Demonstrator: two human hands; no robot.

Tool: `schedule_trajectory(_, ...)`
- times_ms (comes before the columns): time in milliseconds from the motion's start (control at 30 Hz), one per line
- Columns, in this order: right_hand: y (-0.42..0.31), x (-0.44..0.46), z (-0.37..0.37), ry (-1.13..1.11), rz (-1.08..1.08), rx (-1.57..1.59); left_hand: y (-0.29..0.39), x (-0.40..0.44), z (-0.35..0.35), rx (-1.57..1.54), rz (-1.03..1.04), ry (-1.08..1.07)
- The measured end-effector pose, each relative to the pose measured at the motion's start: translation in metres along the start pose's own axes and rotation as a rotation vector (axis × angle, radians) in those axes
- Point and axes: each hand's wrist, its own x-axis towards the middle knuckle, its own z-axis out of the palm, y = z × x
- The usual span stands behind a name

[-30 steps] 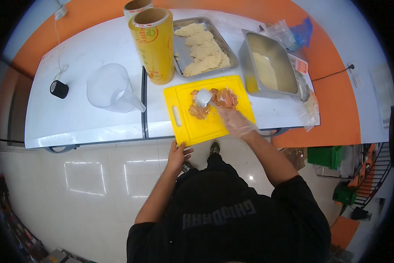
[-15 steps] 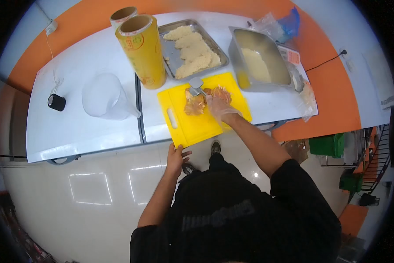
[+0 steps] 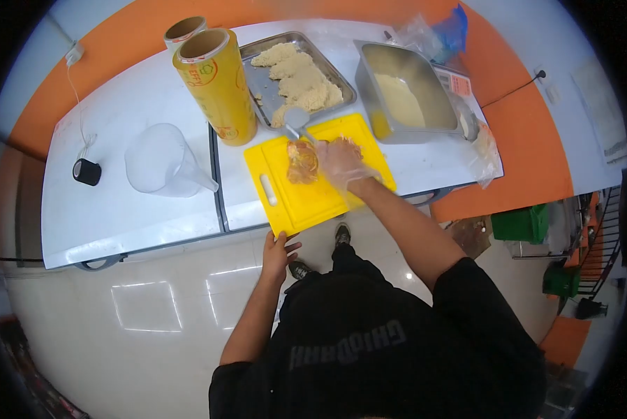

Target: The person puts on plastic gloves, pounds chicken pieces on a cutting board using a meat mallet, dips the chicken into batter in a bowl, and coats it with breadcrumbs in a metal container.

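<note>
My right hand (image 3: 341, 162), in a clear plastic glove, is wrapped round the handle of a metal meat mallet (image 3: 297, 118). The mallet head is over the far edge of the yellow cutting board (image 3: 320, 199), beyond the meat. A piece of raw meat (image 3: 301, 166) lies flat on the board, just left of that hand. More meat on the right is mostly covered by the hand. At the board's near left corner, my bare left hand (image 3: 278, 253) grips the edge between thumb and finger, its other fingers loosely extended.
A metal tray (image 3: 348, 91) of crumb-coated pieces (image 3: 306, 78) stands behind the board. Right of it is a deep metal pan (image 3: 425, 134) with pale contents. Two film rolls, one yellow (image 3: 219, 91), and a clear plastic jug (image 3: 160, 160) stand left. A small black device (image 3: 86, 172) sits farther left.
The mallet has moved up and left, off the meat. My right hand has turned slightly with it. My left hand keeps hold of the board corner; the whole view has shifted a little.
</note>
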Motion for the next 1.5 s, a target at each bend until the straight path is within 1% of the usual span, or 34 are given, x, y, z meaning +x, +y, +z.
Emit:
schedule_trajectory(33, 0.015, 0.013, 0.047, 0.114, -0.032, -0.116, -0.004, -0.002, 0.001, 0.006, -0.002, 0.001)
schedule_trajectory(100, 0.019, 0.009, 0.058, 0.134, 0.010, -0.124, -0.004, -0.012, 0.002, 0.004, -0.032, 0.014)
schedule_trajectory(133, 0.006, 0.004, 0.017, 0.050, 0.059, -0.034, 0.002, -0.010, 0.005, -0.009, -0.026, 0.019)
schedule_trajectory(167, -0.004, -0.005, -0.003, -0.050, 0.115, 0.066, -0.001, -0.008, 0.000, -0.036, -0.018, -0.007)
schedule_trajectory(267, 0.001, -0.014, -0.009, -0.007, -0.038, 0.171, 0.001, -0.008, -0.001, -0.056, -0.035, -0.003)
schedule_trajectory(367, 0.012, -0.030, 0.054, 0.553, -0.103, 0.164, -0.002, -0.008, 0.002, -0.117, -0.028, 0.017)
schedule_trajectory(400, 0.017, -0.024, 0.056, 0.323, -0.080, 0.094, -0.002, -0.007, 0.001, -0.125, -0.031, 0.023)
schedule_trajectory(433, 0.018, -0.012, 0.037, 0.100, -0.070, 0.014, -0.001, 0.000, 0.003, -0.147, -0.019, 0.030)
schedule_trajectory(500, 0.017, -0.014, 0.026, -0.084, -0.057, -0.007, -0.004, 0.003, -0.002, -0.192, -0.015, 0.041)
schedule_trajectory(567, 0.016, -0.015, 0.022, 0.013, -0.089, 0.066, -0.004, 0.009, -0.003, -0.286, 0.006, 0.050)
schedule_trajectory(633, 0.021, -0.023, 0.056, 0.297, 0.021, 0.376, -0.009, 0.009, -0.004, -0.332, 0.006, 0.031)
schedule_trajectory(700, 0.030, -0.011, 0.060, 0.266, 0.006, 0.322, 0.000, 0.016, 0.000, -0.417, 0.017, 0.021)
schedule_trajectory(733, 0.014, -0.024, 0.020, 0.062, -0.053, 0.121, -0.001, 0.012, 0.001, -0.479, -0.005, 0.037)
schedule_trajectory(800, 0.000, -0.033, 0.008, -0.014, -0.071, -0.008, 0.001, 0.008, 0.010, -0.651, -0.064, 0.020)
schedule_trajectory(833, -0.008, -0.042, 0.023, 0.110, -0.032, 0.068, 0.004, 0.006, 0.015, -0.760, -0.105, -0.005)
schedule_trajectory(867, -0.007, -0.045, 0.029, 0.073, -0.008, 0.094, 0.003, 0.001, 0.019, -0.862, -0.151, -0.027)
schedule_trajectory(900, -0.008, -0.050, 0.033, 0.038, 0.017, 0.120, 0.002, -0.004, 0.023, -0.895, -0.175, -0.036)
schedule_trajectory(933, -0.010, -0.044, 0.008, -0.138, 0.011, 0.078, 0.006, -0.003, 0.032, -0.934, -0.183, -0.059)
schedule_trajectory(1000, -0.013, -0.042, 0.003, -0.165, -0.026, 0.023, 0.005, -0.005, 0.038, -1.003, -0.206, -0.080)
schedule_trajectory(1067, -0.011, -0.043, 0.023, 0.165, -0.083, -0.008, 0.007, 0.000, 0.042, -1.060, -0.219, -0.111)
schedule_trajectory(1133, -0.009, -0.055, 0.038, 0.292, -0.048, -0.002, 0.005, -0.005, 0.045, -1.088, -0.242, -0.090)
schedule_trajectory(1167, -0.008, -0.052, 0.034, 0.378, -0.032, -0.004, 0.013, -0.001, 0.049, -1.097, -0.240, -0.098)
schedule_trajectory(1233, -0.006, -0.045, 0.010, 0.011, 0.004, 0.187, 0.023, -0.003, 0.054, -1.079, -0.222, -0.102)
schedule_trajectory(1300, 0.004, -0.037, 0.025, 0.075, -0.019, 0.284, 0.028, -0.001, 0.059, -1.068, -0.206, -0.109)
schedule_trajectory(1333, 0.017, -0.031, 0.072, 0.318, -0.053, 0.290, 0.026, -0.003, 0.060, -1.061, -0.204, -0.108)
schedule_trajectory(1367, 0.024, -0.029, 0.098, 0.571, -0.078, 0.296, 0.026, -0.004, 0.060, -1.042, -0.202, -0.111)
schedule_trajectory(1433, 0.010, -0.042, 0.034, 0.263, -0.079, 0.240, 0.015, 0.015, 0.054, -0.892, 0.085, -0.500)
schedule_trajectory(1500, 0.004, -0.048, 0.022, 0.153, -0.064, 0.211, 0.007, 0.024, 0.046, -0.820, 0.199, -0.693)
